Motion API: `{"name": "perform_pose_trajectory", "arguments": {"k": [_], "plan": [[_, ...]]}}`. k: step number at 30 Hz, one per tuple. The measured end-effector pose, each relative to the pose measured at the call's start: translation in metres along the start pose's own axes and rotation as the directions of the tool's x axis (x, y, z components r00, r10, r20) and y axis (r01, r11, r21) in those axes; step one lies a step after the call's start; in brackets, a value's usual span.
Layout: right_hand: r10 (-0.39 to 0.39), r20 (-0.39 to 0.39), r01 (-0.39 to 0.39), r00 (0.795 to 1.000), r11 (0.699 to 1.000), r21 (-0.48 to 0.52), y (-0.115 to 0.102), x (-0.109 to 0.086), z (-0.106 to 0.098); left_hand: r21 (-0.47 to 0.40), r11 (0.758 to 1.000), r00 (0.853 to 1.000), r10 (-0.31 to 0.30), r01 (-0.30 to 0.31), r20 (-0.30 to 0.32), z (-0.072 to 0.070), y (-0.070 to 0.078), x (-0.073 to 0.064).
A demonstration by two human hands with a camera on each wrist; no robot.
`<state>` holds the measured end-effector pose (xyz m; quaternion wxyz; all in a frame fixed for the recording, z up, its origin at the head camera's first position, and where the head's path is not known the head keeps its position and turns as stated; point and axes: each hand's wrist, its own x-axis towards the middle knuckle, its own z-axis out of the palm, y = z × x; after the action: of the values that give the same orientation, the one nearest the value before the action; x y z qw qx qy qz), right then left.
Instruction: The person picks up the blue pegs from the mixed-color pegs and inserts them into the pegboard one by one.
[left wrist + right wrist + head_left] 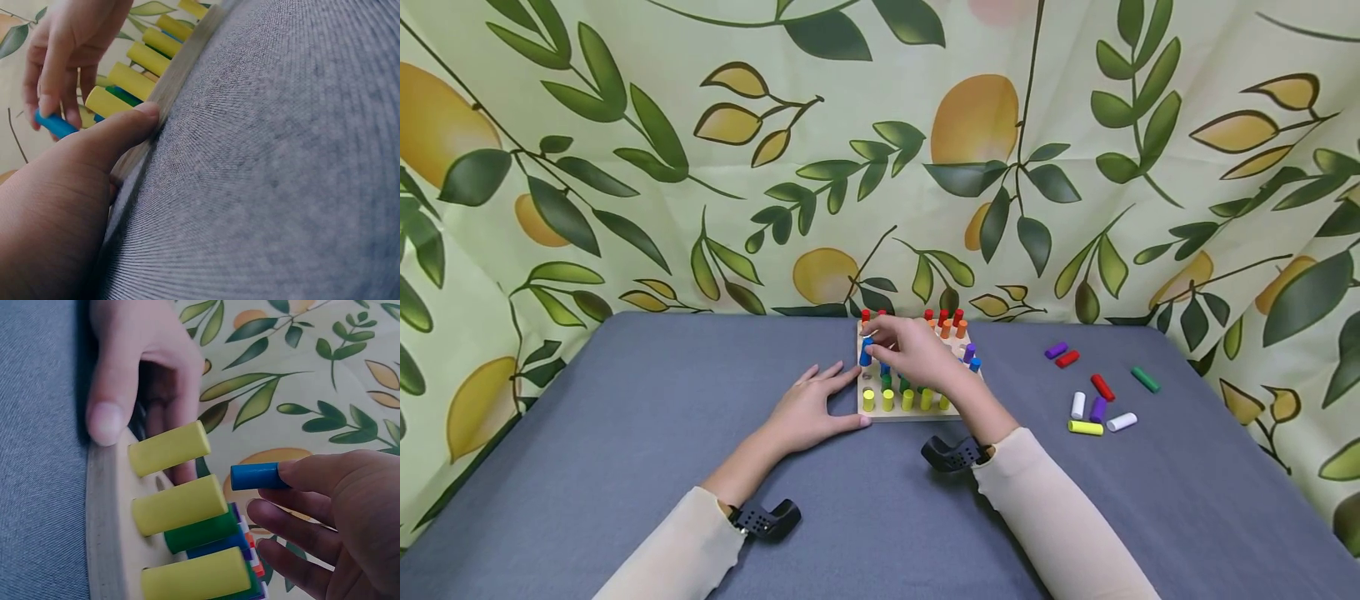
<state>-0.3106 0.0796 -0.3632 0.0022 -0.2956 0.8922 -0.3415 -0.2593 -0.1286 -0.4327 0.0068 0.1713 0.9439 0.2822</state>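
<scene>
A wooden pegboard (910,418) lies flat near the table's far edge, with rows of coloured pegs standing in it. Yellow pegs (888,401) line its front row; green, blue, orange and red ones stand behind. My right hand (917,354) pinches a blue peg (253,477) between thumb and fingers, above the board's left side. In the right wrist view, a bare hole (160,482) shows between two yellow pegs. My left hand (805,408) rests at the front left corner, thumb against the front edge and extended fingers along the left side.
Loose pegs lie on the table to the right of the board: purple (1056,350), red (1102,386), green (1146,379), white (1122,422) and yellow (1086,427). A grey cloth (625,433) covers the table. Behind it hangs a leaf-and-fruit patterned curtain (865,83).
</scene>
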Motion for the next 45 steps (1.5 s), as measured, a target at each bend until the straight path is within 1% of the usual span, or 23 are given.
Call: {"name": "perform_pose_trajectory", "arguments": {"k": [6, 9, 14, 19, 24, 33, 41, 45], "plan": [[-0.024, 0.008, 0.024, 1.000, 1.000, -0.019, 0.006, 0.003, 0.006, 0.004, 1.000, 1.000, 0.016, -0.016, -0.001, -0.002, 0.000, 0.000], [-0.021, 0.021, 0.022, 1.000, 0.999, -0.025, 0.008, 0.003, 0.008, 0.007, 1.000, 1.000, 0.023, -0.023, -0.007, -0.002, 0.000, 0.001], [-0.005, 0.052, 0.007, 0.999, 0.999, -0.043, 0.009, 0.004, 0.010, 0.009, 1.000, 1.000, 0.009, -0.009, -0.002, -0.003, 0.000, 0.001], [-0.001, 0.060, 0.005, 0.998, 0.998, -0.063, 0.009, 0.004, 0.010, 0.008, 1.000, 1.000, -0.010, 0.010, 0.010, -0.003, 0.001, 0.001], [0.007, 0.069, -0.003, 0.998, 0.998, -0.069, 0.010, 0.005, 0.011, 0.014, 1.000, 1.000, -0.013, 0.013, 0.010, -0.004, 0.002, 0.001], [0.012, 0.065, -0.008, 0.998, 0.998, -0.069, 0.012, 0.005, 0.014, 0.017, 1.000, 1.000, -0.013, 0.013, 0.005, -0.003, 0.002, 0.000], [0.001, 0.061, 0.006, 0.998, 0.994, -0.106, 0.012, 0.006, 0.019, 0.015, 1.000, 1.000, -0.016, 0.016, 0.006, -0.002, 0.002, 0.000], [0.018, 0.063, -0.012, 0.998, 0.994, -0.105, 0.012, 0.004, 0.018, 0.014, 1.000, 1.000, -0.011, 0.011, 0.005, -0.001, 0.001, 0.000]]}}
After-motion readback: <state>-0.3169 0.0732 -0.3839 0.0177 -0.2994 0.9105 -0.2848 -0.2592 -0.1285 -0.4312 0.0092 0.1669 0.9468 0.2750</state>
